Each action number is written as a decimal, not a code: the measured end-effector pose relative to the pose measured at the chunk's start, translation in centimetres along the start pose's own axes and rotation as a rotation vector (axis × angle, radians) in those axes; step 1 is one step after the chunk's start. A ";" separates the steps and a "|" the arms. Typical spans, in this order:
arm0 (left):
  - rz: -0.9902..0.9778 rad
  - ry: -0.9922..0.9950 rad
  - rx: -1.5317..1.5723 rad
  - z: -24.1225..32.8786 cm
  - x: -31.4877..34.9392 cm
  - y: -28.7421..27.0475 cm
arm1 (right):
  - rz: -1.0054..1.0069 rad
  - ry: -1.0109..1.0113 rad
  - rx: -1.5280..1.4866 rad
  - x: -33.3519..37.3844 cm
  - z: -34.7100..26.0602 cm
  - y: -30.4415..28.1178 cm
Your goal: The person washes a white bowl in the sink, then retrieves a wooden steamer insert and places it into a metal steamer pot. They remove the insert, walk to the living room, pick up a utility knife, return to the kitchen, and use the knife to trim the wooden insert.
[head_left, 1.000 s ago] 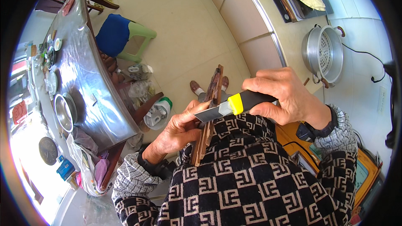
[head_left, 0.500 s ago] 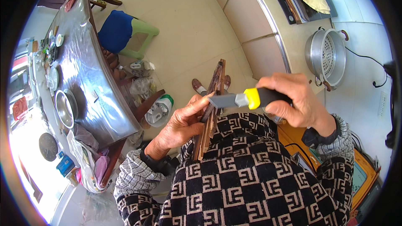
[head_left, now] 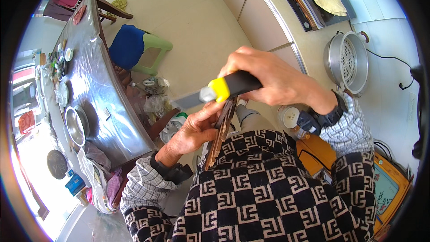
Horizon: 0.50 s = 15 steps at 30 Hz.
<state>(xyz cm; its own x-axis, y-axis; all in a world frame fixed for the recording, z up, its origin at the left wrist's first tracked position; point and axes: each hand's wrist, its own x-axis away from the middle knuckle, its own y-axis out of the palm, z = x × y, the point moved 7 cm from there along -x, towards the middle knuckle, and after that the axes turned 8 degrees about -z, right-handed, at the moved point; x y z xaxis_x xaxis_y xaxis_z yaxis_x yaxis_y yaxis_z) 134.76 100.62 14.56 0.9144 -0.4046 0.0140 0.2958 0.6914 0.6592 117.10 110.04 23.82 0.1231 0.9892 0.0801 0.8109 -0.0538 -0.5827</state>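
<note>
My left hand [head_left: 193,130] grips narrow dark-brown wooden strips [head_left: 218,145], held at a slant before my lap. Its thumb and fingers press on them from the left. Wrapped in my right hand [head_left: 275,78] is the black handle of a utility knife [head_left: 220,89] with a yellow collar. The grey blade, somewhat blurred, points left and passes over my left fingers. My right hand hides the far end of the strips. Whether the blade touches the wood cannot be made out.
To the left, a covered table [head_left: 114,103] bears a metal bowl [head_left: 76,125]. Beyond it stands a green stool [head_left: 156,54] with a blue cover [head_left: 126,47]. A metal steamer pot [head_left: 349,60] is on the right counter. A yellow-framed panel [head_left: 387,197] lies at lower right.
My right hand has swung left and farther from me with the knife, so the blade now reaches past my left hand. My left hand keeps its hold on the strips.
</note>
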 end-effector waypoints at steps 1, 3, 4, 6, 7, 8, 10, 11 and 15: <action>-0.024 0.021 0.039 0.4 -0.2 0.1 | -0.052 -0.031 -0.015 -0.4 -0.1 0.2; 0.022 -0.063 -0.073 0.7 -0.4 -0.3 | -0.115 0.027 -0.017 -1.1 0.3 0.4; 0.028 -0.091 -0.132 1.1 -0.6 -0.4 | -0.090 -0.054 -0.031 -1.3 -0.4 0.1; 0.048 -0.095 -0.197 2.8 -0.9 -0.9 | -0.077 0.049 -0.113 -1.5 0.2 -0.3; 0.028 -0.093 -0.301 3.9 -1.1 -1.1 | -0.051 0.065 -0.159 -1.6 0.3 -0.5; 0.019 -0.105 -0.384 4.9 -1.3 -1.3 | -0.036 0.081 -0.156 -1.6 0.4 -0.6; 0.042 -0.178 -0.383 6.0 -1.5 -1.8 | -0.022 0.162 -0.141 -1.6 1.0 -0.4; 0.040 -0.224 -0.244 6.3 -1.5 -2.1 | -0.002 0.124 -0.156 -1.5 0.8 -0.4; -0.012 -0.380 -0.076 7.3 -0.9 -2.3 | -0.058 0.099 -0.206 -1.3 0.2 0.2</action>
<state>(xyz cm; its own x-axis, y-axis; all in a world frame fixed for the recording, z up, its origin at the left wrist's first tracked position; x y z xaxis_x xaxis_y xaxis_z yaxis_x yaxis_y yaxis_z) 131.29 95.03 18.53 0.7477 -0.5957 0.2936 0.3385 0.7222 0.6032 116.99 108.77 23.47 0.1200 0.9737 0.1938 0.9168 -0.0338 -0.3980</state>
